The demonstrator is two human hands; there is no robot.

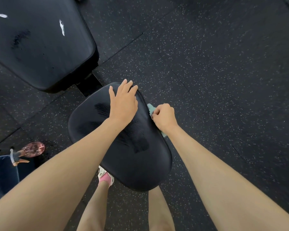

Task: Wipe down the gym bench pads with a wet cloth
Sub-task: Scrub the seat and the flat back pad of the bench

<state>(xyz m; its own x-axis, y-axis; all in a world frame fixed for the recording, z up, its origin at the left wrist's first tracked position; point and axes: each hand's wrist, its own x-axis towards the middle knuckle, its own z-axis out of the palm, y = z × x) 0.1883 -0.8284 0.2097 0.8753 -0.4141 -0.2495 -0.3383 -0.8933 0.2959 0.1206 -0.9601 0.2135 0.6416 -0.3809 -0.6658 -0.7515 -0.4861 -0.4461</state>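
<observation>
Two streaky black pads, seat (140, 164) and backrest (40, 47), over speckled rubber floor (223, 80)

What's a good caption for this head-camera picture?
Left hand rests on the seat pad; right hand holds a teal cloth against its edge.
</observation>
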